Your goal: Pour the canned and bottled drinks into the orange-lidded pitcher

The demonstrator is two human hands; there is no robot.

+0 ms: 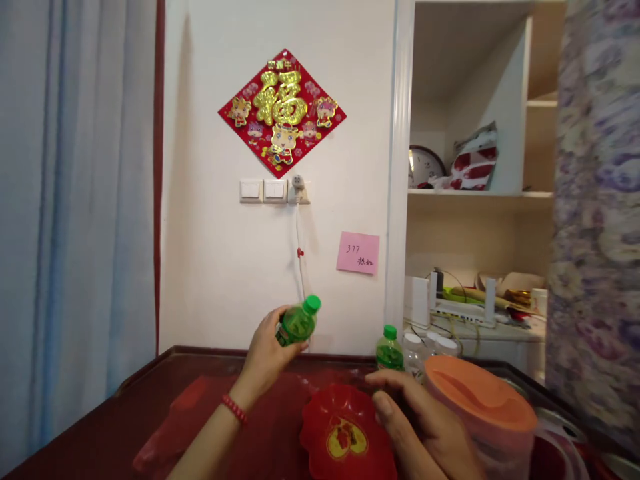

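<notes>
My left hand [270, 350] is wrapped around a green plastic bottle [299, 321] with a green cap, lifted above the table and tilted to the right. A red beaded bracelet circles that wrist. Over the right edge of a red scalloped dish [345, 407] with a golden pattern hovers my right hand [425, 423]. Its thumb and forefinger are a little apart and nothing shows between them; the other fingers are mostly hidden. Behind that hand stands a second green bottle [389, 350], also capped in green.
A tub with an orange lid [480, 393] stands right of my right hand, in front of several clear bottles with white caps [413, 343]. Red plastic [185, 420] lies on the dark red table [95, 440]. A white router [457, 310] sits in the shelf unit behind.
</notes>
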